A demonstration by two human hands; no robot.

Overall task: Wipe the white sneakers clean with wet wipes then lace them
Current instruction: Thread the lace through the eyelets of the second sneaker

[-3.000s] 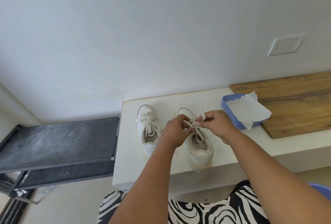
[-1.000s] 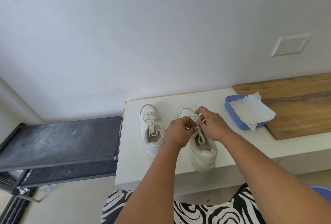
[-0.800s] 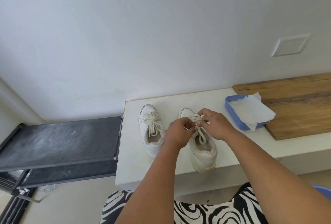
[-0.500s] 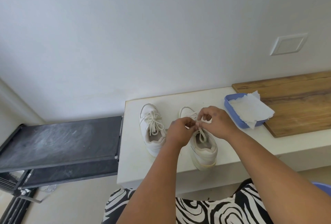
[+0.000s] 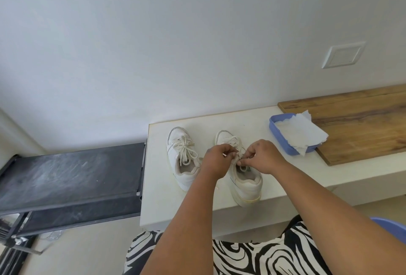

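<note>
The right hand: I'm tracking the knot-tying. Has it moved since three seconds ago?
Yes. The right hand has come back toward the person along the right sneaker, away from the blue tray.

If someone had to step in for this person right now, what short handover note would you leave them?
Left hand and right hand: both pinch the lace over the right sneaker, mid-tying.
Left sneaker: beside it on the white counter, laced with a bow.
Blue tub with a white wipe draped over it: to the right, partly on the wooden board.
Done: both sneakers look clean; the left one is tied.
Left: finish the bow on the right sneaker.
</note>
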